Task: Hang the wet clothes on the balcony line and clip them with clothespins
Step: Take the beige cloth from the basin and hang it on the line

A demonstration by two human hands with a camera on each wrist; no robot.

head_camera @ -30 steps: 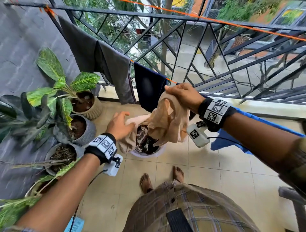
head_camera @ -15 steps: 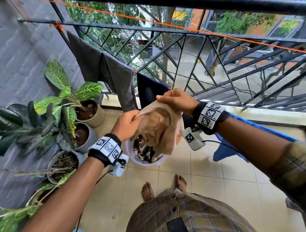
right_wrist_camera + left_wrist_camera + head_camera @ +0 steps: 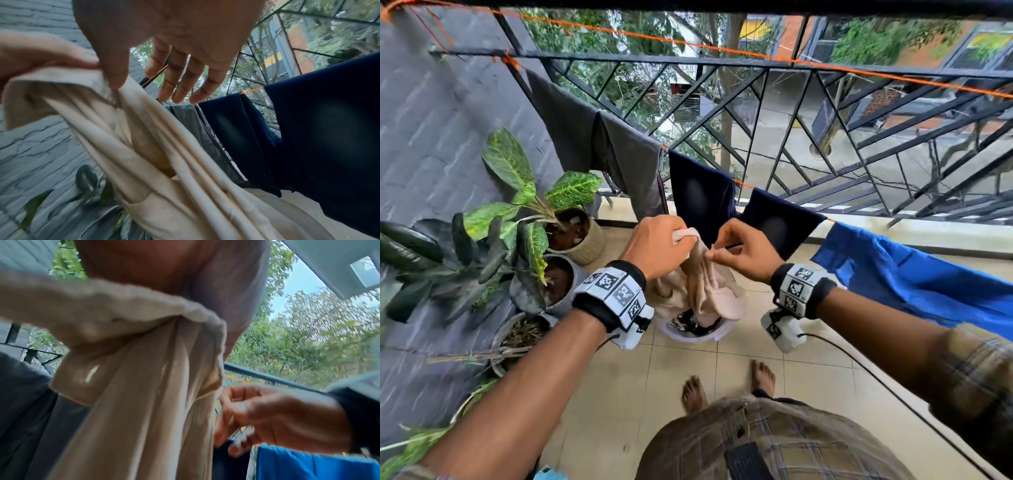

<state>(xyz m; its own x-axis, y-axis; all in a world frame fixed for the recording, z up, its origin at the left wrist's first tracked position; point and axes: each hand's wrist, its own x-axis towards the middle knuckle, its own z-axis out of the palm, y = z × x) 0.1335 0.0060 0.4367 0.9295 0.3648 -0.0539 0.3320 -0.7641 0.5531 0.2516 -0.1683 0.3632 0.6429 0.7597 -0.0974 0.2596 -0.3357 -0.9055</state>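
Between both hands, over the white bucket (image 3: pixel 693 334), hangs the beige garment (image 3: pixel 705 291). Left hand (image 3: pixel 655 245) now bunches its top edge in curled fingers; a second ago it was only reaching toward the cloth. Right hand (image 3: pixel 748 251) has dropped from a high full grip to a thumb-and-forefinger pinch on the hem, other fingers loose. Looks like finding edges to spread it; hanging and clipping still ahead. Beyond the hands: orange line (image 3: pixel 743 183) carrying grey (image 3: pixel 599 150), navy (image 3: pixel 702 198) and blue (image 3: pixel 914 270) clothes, black railing (image 3: pixel 825 113). Left of left hand: potted plants (image 3: pixel 544 219), grey wall. Tiled floor (image 3: pixel 808 377) below.
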